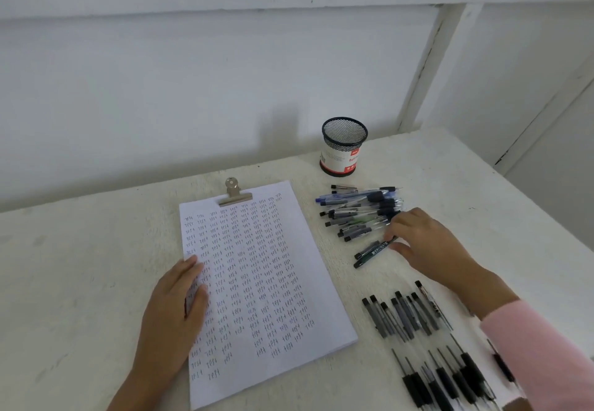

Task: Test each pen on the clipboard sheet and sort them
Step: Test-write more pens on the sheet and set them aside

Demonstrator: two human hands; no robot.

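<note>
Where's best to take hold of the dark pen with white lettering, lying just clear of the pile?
Take the dark pen with white lettering at its upper right end, coming from the right, as the right hand pinches it now. It lies flat and slanted, and a grey pen crowds the far side of its barrel.

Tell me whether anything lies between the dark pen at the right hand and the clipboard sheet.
Nothing visible does. The right hand pinches the end of the dark pen, and only bare table separates that pen from the clipboard sheet. The left hand rests on the sheet's left edge, off that path.
</note>
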